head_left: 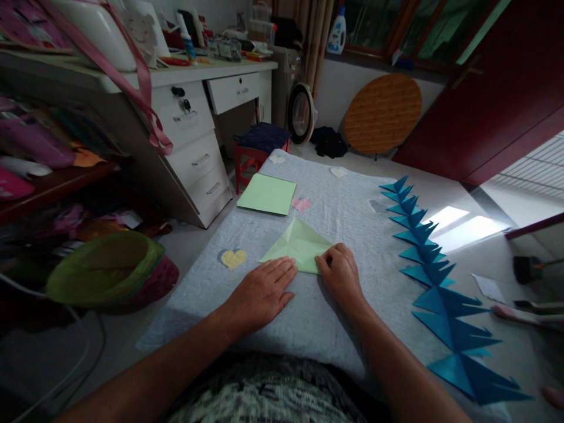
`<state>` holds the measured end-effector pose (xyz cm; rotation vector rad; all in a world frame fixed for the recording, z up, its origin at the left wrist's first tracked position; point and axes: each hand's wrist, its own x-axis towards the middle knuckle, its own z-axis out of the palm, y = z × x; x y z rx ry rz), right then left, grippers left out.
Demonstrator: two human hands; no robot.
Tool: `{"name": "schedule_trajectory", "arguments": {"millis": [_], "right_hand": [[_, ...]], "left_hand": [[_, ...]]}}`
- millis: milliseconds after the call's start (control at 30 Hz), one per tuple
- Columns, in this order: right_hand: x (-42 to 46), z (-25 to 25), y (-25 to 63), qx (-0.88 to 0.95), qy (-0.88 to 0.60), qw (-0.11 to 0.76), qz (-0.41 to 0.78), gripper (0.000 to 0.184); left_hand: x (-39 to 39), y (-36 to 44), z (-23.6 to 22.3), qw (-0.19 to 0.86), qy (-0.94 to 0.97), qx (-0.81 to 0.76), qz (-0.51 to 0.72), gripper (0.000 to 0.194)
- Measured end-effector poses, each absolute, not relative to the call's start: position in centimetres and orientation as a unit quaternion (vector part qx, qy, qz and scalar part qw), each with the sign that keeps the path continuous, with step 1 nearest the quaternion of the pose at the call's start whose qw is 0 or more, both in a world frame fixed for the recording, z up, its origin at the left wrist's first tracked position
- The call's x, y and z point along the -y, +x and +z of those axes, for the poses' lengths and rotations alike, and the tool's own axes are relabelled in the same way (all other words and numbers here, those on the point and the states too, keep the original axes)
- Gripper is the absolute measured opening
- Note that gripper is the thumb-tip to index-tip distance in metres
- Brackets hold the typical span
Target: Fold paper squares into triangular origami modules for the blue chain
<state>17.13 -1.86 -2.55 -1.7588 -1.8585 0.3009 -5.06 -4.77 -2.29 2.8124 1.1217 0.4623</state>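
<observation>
A pale green sheet of origami paper [296, 239], folded and creased, lies on the cloth-covered table with one corner pointing away from me. My left hand [263, 289] rests flat on its near left edge, fingers stretched out together. At the paper's right side, my right hand [341, 269] has its fingers curled, with thumb and fingertips pinching the edge. Beyond it sits a stack of green paper squares [268, 194]. Along the table's right side runs a row of several blue folded paper cranes [445, 299].
The table's grey cloth [348, 205] carries heart patches, one of them a yellow heart [233, 259]. On the floor at left stands a bin with a yellow-green liner [103, 267]. A red stool [259, 144] and a white drawer desk [194, 150] are beyond the table's far left.
</observation>
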Motion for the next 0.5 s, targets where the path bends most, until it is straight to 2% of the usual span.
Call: {"name": "schedule_trajectory", "arguments": {"millis": [367,500], "right_hand": [[1.72,-2.64,17.14,0.695,-0.653,0.279,0.114,0.023],[2.04,-2.03,16.87,0.701,-0.657,0.269,0.071,0.020]], "left_hand": [[4.83,-4.99,-2.34,0.030,0.917,-0.370,0.149,0.045],[4.82,-4.96,-2.21,0.028,0.918,-0.368,0.145,0.046]]}}
